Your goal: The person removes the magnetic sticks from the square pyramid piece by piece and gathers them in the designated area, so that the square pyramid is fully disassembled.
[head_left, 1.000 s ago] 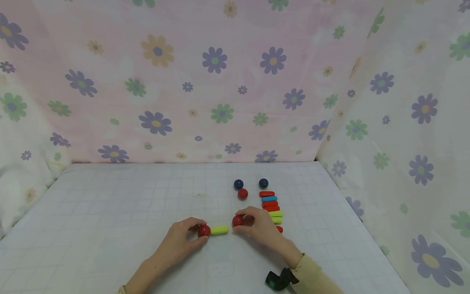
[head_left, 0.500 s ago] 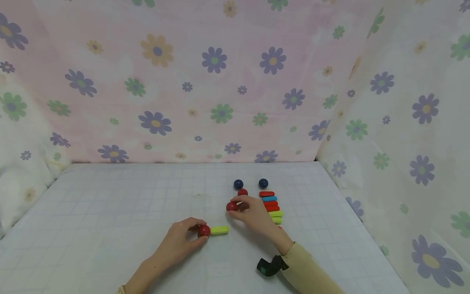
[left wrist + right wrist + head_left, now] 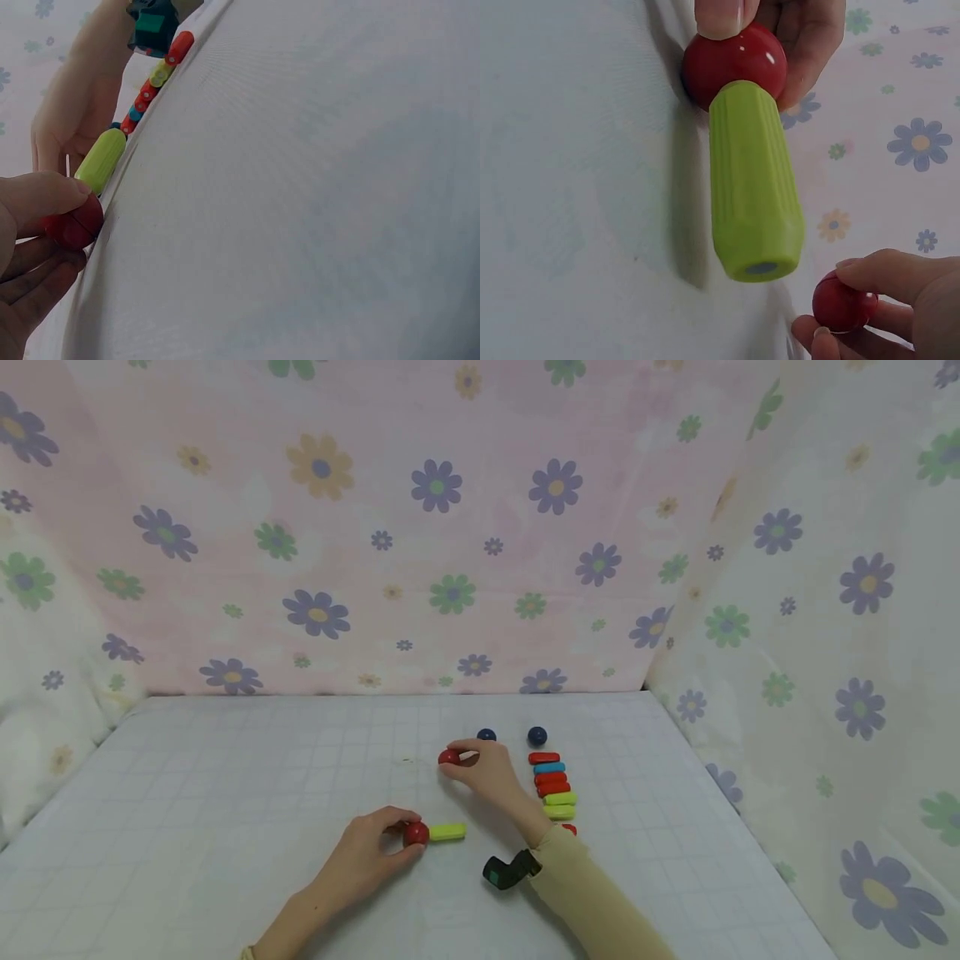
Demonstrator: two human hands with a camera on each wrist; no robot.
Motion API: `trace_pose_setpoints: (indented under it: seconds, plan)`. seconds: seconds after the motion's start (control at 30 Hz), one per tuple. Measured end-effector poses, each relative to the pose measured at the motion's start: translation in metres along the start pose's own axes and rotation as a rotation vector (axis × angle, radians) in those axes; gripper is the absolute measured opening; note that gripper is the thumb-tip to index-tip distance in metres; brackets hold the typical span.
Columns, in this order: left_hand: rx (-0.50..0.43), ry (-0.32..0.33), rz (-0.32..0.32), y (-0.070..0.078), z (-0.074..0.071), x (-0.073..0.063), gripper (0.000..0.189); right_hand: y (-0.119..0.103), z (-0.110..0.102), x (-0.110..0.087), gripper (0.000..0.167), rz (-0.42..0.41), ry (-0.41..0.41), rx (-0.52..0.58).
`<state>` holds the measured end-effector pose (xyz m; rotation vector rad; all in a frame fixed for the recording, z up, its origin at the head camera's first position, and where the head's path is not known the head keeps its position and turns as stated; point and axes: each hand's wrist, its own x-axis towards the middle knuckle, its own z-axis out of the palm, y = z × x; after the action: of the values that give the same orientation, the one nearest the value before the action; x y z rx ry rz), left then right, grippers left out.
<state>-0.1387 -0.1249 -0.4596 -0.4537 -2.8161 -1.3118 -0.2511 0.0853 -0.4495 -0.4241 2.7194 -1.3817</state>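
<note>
My left hand [image 3: 367, 852] grips a glossy red ball [image 3: 416, 835] between thumb and fingers, low over the white table. From the ball's right side sticks a ribbed yellow-green rod [image 3: 754, 180], its free end showing a grey disc. My right hand [image 3: 491, 774] pinches a second red ball [image 3: 845, 301] with thumb and fingertips, farther back on the table and beyond the rod. Another red ball seen earlier near the dark blue ball [image 3: 486, 735] is hidden behind the right hand.
Right of my right hand lies a column of short rods: red [image 3: 543, 758], blue [image 3: 550, 768], yellow-green [image 3: 559, 812], and a partly covered red rod [image 3: 569, 830]. A second dark blue ball [image 3: 537, 736] sits behind them. Flowered cloth [image 3: 375, 568] closes off the back and sides.
My right hand, keeping its red ball, has moved away from the rod's free end, toward the back and left. The left hand with its ball and rod has stayed in place.
</note>
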Motion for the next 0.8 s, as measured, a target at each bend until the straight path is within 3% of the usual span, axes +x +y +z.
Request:
trace_pose_setpoints:
  seconds: [0.27,0.8]
  plan:
    - [0.002,0.006,0.004,-0.001,0.0,0.0,0.033,-0.006,0.008,0.013,0.036,0.031,0.052,-0.035]
    - [0.016,0.019,0.001,-0.002,0.002,0.0,0.033,0.006,0.027,0.022,0.033,-0.02,0.129,-0.078]
